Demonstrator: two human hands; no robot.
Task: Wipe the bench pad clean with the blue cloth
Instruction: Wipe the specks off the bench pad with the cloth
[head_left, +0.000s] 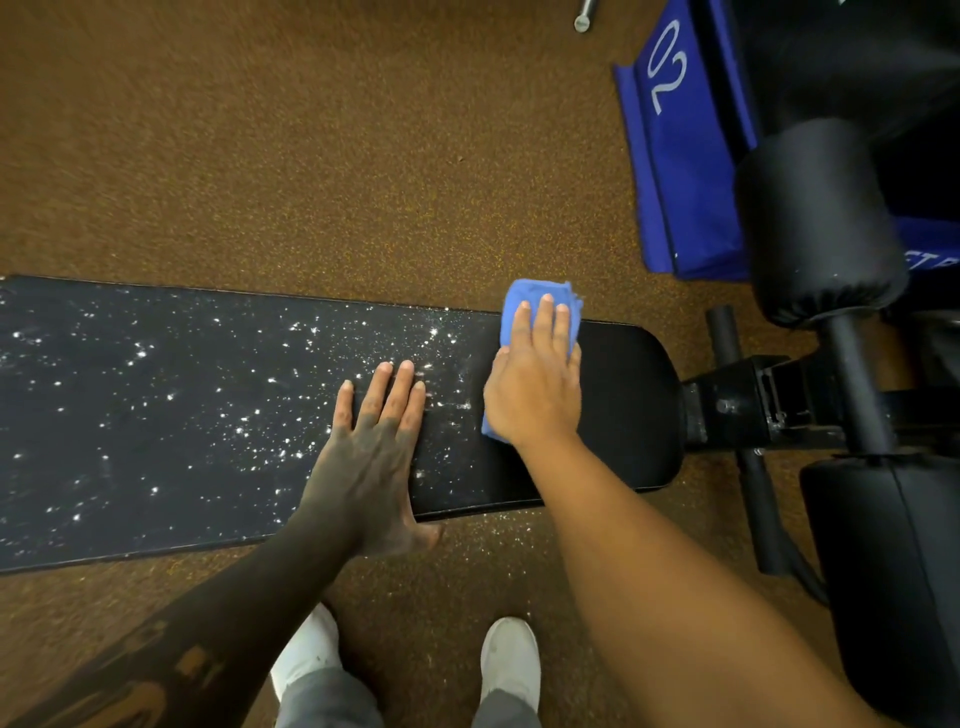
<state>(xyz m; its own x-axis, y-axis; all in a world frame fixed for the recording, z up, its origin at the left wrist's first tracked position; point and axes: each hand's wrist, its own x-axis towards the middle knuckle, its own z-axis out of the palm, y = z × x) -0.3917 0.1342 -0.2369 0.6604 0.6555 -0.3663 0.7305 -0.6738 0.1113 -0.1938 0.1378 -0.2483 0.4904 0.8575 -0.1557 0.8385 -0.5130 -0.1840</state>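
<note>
A long black bench pad (156, 415) runs across the view from the left edge to its rounded right end. Bright droplets speckle most of it; the right end looks plain black. My right hand (535, 384) lies flat on the blue cloth (535, 296), pressing it onto the pad near the far edge at the right end. The cloth pokes out past my fingertips and beside my wrist. My left hand (374, 457) rests flat on the pad with fingers spread, just left of the right hand, thumb over the near edge.
Brown speckled floor (311, 156) surrounds the bench. Black roller pads (815, 218) and the bench frame (769, 405) stand at the right. A blue pad marked 02 (675, 156) sits behind them. A metal bar end (584, 21) lies at the top. My white shoes (509, 660) are below.
</note>
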